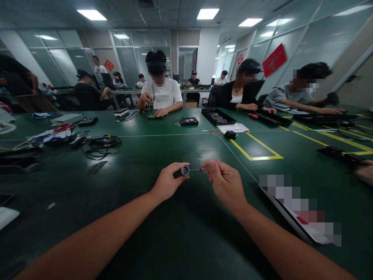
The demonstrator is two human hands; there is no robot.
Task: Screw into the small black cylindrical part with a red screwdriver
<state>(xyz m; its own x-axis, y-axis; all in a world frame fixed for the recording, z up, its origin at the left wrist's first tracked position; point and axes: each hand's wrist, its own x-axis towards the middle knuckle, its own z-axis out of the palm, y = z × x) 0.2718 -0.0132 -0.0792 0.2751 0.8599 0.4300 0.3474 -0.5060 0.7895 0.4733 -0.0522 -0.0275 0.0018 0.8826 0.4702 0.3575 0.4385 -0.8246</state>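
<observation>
My left hand is closed around a small dark cylinder with a silvery ring-shaped end that faces me. What kind of part it is, I cannot make out. Between thumb and fingers, my right hand pinches a small screwdriver with a red handle. Its thin metal shaft points left, and the tip meets or nearly meets the cylinder's right side; contact is too small to tell. Both hands are held over the green table, and most of the screwdriver's handle is hidden by my right fingers.
A blurred-out flat white object lies right of my right arm. Black cables lie at the left. Farther back are a black tray of small parts, a small black block and yellow tape markings. Co-workers sit across the table.
</observation>
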